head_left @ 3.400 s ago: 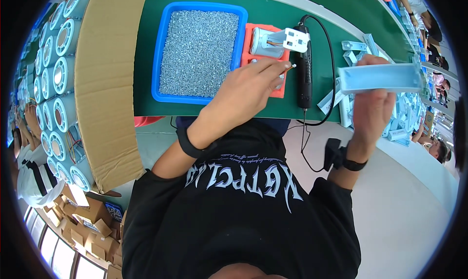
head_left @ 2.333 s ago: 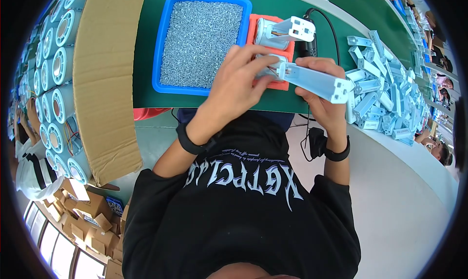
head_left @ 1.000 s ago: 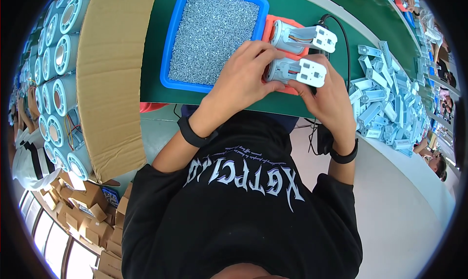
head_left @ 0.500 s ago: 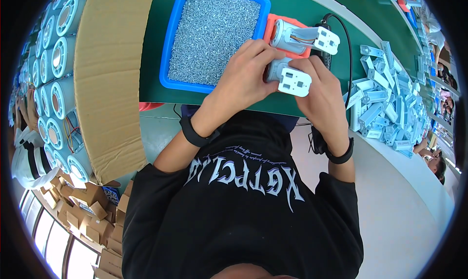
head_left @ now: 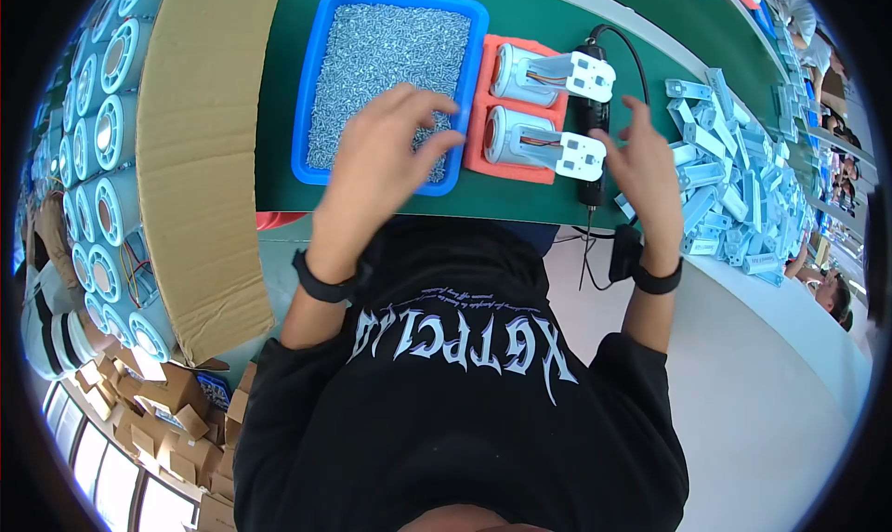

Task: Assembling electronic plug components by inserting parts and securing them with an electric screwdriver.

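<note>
Green covers the long surface (head_left: pixel 502 202), with a red holder (head_left: pixel 530 171) at 1 o'clock. Two pale blue round parts, a far part (head_left: pixel 523 75) and a near part (head_left: pixel 522 134), lie side by side in it. Their white plates (head_left: pixel 581 157) stick out toward 3 o'clock and hide bits of a black tool (head_left: pixel 593 116). Between 11 and 12 o'clock is a blue tray (head_left: pixel 308 95) full of little metal screws (head_left: pixel 390 44). Over it is the left hand (head_left: pixel 376 151), its fingers apart with nothing in them, hiding some screws. At 2 o'clock, the right hand (head_left: pixel 643 165) has its fingers apart too. Its thumb is just beside the near part's plate; I cannot tell if they touch. Near 3 o'clock is a messy pile of pale blue pieces (head_left: pixel 729 174). At 10 o'clock, a big cardboard flap (head_left: pixel 204 160) stands between the surface and stacked tubes (head_left: pixel 111 132). Brown boxes (head_left: pixel 172 420) sit at 8 o'clock.
</note>
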`<state>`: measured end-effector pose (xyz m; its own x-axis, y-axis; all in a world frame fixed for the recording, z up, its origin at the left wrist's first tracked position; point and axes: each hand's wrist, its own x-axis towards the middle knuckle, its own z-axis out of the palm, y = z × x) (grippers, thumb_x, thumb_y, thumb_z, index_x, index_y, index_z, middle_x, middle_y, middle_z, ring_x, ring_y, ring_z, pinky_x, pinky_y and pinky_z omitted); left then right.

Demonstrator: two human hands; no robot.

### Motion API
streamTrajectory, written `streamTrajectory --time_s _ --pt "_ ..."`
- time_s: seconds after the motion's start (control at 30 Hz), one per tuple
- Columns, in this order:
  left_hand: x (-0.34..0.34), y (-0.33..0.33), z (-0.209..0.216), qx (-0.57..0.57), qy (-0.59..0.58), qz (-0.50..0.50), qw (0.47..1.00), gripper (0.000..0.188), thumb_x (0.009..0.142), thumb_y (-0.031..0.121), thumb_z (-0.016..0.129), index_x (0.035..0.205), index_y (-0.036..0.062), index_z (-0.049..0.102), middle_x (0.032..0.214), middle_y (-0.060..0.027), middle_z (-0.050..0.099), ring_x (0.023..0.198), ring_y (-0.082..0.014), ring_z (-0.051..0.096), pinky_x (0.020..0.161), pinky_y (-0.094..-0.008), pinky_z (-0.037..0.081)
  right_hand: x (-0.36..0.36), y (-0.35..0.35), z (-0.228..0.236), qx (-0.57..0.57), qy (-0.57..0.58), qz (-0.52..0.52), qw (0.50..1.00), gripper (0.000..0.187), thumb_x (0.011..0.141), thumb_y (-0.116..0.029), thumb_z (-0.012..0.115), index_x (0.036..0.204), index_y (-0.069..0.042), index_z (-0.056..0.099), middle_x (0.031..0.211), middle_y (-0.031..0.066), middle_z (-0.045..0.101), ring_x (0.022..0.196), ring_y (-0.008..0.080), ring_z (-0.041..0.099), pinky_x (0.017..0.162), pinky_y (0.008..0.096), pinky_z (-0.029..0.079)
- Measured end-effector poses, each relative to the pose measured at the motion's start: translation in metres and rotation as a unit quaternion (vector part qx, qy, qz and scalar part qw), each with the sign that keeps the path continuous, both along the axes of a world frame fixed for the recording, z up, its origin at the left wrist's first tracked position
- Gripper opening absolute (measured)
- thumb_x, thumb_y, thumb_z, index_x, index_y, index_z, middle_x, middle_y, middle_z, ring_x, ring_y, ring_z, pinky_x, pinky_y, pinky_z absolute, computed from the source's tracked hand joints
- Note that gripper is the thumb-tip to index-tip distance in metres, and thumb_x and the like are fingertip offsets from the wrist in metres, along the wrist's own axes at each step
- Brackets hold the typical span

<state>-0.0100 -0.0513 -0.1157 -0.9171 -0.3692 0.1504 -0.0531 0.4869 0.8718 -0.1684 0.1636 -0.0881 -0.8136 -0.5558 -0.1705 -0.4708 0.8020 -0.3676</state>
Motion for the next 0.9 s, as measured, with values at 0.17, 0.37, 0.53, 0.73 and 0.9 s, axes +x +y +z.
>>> streamTrajectory --time_s 0.17,0.37,0.53,0.73,0.9 --pt "0.005 -0.019 -0.001 -0.115 -0.201 -0.104 0.967 0.02 0.072 0.017 0.07 0.089 0.0079 0.064 0.08 -0.0094 0.058 0.074 -0.029 0.059 0.063 -0.0404 0.046 -0.015 -0.005 -0.022 0.093 -0.038 -0.008 0.995 0.059 0.075 -0.027 0.069 0.118 0.003 0.041 0.092 0.0194 0.06 0.069 0.0268 0.06 0.062 0.037 0.051" --pt "0.004 -0.015 -0.009 -0.173 -0.158 -0.109 0.966 0.012 0.076 0.014 0.066 0.086 0.0075 0.065 0.076 -0.0088 0.059 0.074 -0.0298 0.06 0.063 -0.0396 0.046 -0.026 0.045 0.037 -0.483 -0.328 -0.093 0.807 0.058 0.074 -0.018 0.065 0.122 0.002 0.039 0.081 0.0072 0.051 0.067 0.0168 0.054 0.056 0.0265 0.047" --pt "0.001 -0.021 -0.016 -0.128 -0.068 -0.066 0.987 0.009 0.077 0.011 0.064 0.084 0.0068 0.067 0.079 -0.0085 0.06 0.072 -0.0292 0.06 0.064 -0.0384 0.047 -0.03 0.057 0.115 -0.746 -0.469 -0.002 0.473 0.055 0.067 -0.011 0.068 0.114 0.001 0.041 0.078 0.0057 0.053 0.063 0.0095 0.056 0.056 0.0214 0.051" --pt "0.0 -0.022 -0.018 -0.102 -0.057 -0.019 0.993 0.01 0.076 0.005 0.065 0.084 0.0065 0.07 0.081 -0.0083 0.063 0.069 -0.0269 0.061 0.062 -0.0344 0.049 -0.025 0.033 0.142 -0.784 -0.44 0.228 0.372 0.047 0.085 -0.028 0.061 0.123 -0.004 0.046 0.07 0.0023 0.049 0.047 0.013 0.051 0.042 0.0238 0.05" --pt "0.002 -0.015 -0.014 -0.073 -0.049 0.05 0.995 0.012 0.074 0.003 0.067 0.085 0.0055 0.071 0.08 -0.0088 0.064 0.068 -0.0238 0.062 0.06 -0.0305 0.049 -0.026 0.037 0.16 -0.754 -0.421 0.263 0.431 0.044 0.085 -0.014 0.059 0.125 -0.002 0.044 0.068 0.0034 0.049 0.047 0.0131 0.052 0.043 0.0229 0.051"
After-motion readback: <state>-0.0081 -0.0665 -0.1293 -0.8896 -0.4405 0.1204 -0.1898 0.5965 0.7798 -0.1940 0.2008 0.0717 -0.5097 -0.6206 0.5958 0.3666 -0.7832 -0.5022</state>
